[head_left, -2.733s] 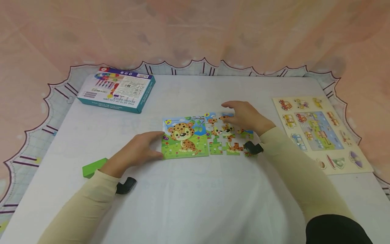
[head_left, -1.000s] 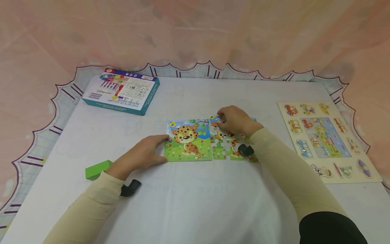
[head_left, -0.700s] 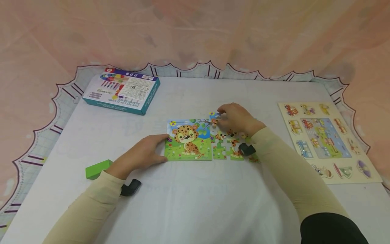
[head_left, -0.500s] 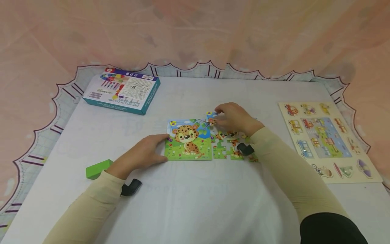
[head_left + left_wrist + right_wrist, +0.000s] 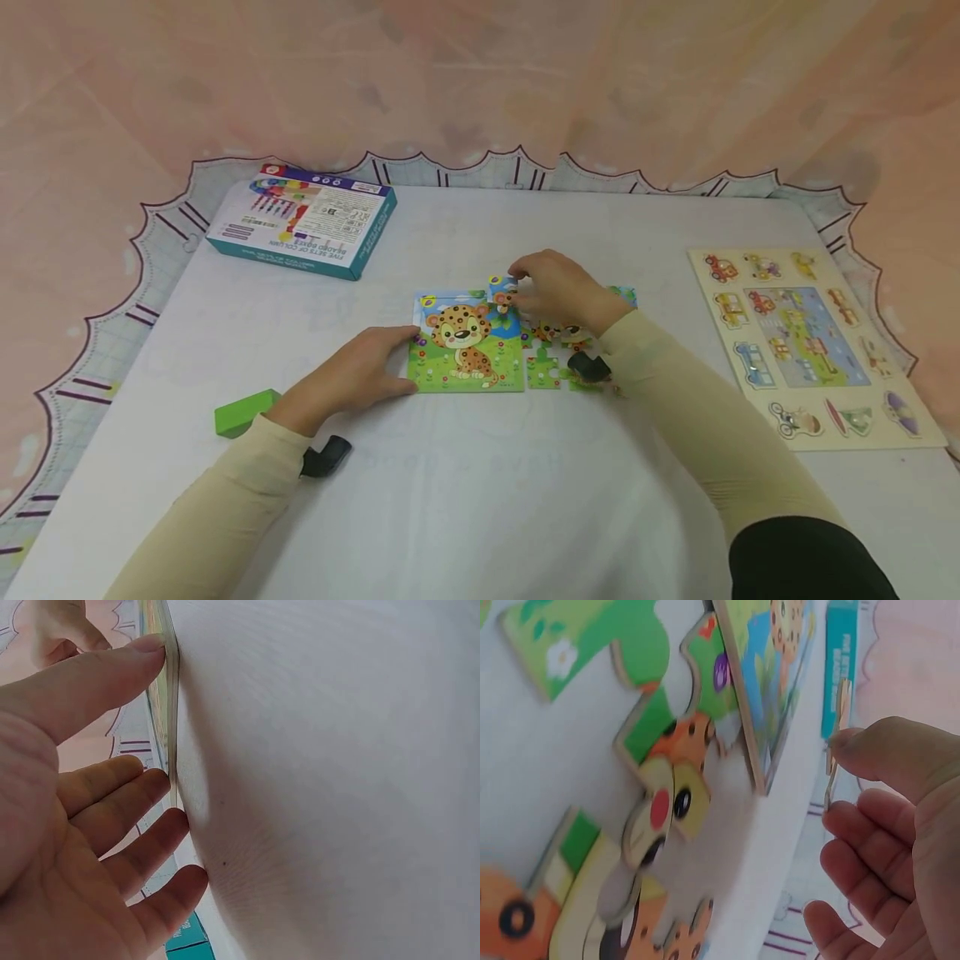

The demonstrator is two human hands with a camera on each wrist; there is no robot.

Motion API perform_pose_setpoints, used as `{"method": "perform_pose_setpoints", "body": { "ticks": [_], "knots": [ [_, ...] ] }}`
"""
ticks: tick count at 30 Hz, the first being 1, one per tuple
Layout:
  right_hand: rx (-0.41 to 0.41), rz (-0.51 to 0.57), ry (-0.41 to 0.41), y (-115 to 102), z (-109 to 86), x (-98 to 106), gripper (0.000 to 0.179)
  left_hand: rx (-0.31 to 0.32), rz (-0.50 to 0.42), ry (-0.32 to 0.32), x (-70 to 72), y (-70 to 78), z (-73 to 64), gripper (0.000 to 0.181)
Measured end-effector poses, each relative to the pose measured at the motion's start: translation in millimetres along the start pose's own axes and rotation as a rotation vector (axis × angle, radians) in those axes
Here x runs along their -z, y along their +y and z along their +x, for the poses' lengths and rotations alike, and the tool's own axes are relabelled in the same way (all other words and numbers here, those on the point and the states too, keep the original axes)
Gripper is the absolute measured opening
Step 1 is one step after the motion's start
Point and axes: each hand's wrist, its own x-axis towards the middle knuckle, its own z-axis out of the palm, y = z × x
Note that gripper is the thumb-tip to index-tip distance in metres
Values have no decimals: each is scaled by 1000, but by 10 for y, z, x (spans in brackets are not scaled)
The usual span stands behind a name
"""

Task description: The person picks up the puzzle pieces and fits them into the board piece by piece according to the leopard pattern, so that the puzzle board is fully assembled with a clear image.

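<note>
A square puzzle board point(image 5: 463, 354) with a leopard picture lies mid-table. My left hand point(image 5: 360, 371) touches its left side, with the thumb and fingertips against the edge and the fingers only slightly bent, as the left wrist view shows. Between thumb and fingers, my right hand point(image 5: 562, 292) pinches a small jigsaw piece point(image 5: 501, 293) with a blue sky and an ear. In the head view that piece overlaps the board's upper right corner; the right wrist view shows it edge-on point(image 5: 840, 724), raised off the table. Loose jigsaw pieces point(image 5: 543, 372) lie right of the board, partly hidden by my right hand.
A teal and white cardboard box point(image 5: 300, 221) lies at the back left. Beside my left wrist is a green block point(image 5: 243, 412). On the right lies a cream puzzle board point(image 5: 817, 350) with vehicle pictures. White cloth point(image 5: 480, 492) covers the table.
My right hand has reached into the loose pieces, pinched one, and carried it left toward the leopard board's upper right corner. My left hand has stayed at the board's left edge.
</note>
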Motion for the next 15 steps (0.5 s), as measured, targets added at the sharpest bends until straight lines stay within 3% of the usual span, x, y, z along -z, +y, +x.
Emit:
{"method": "perform_pose_setpoints", "body": {
  "ticks": [15],
  "knots": [
    [61, -43, -45, -197, 174, -189, 47, 8, 8, -1, 14, 16, -7, 78]
  ]
}}
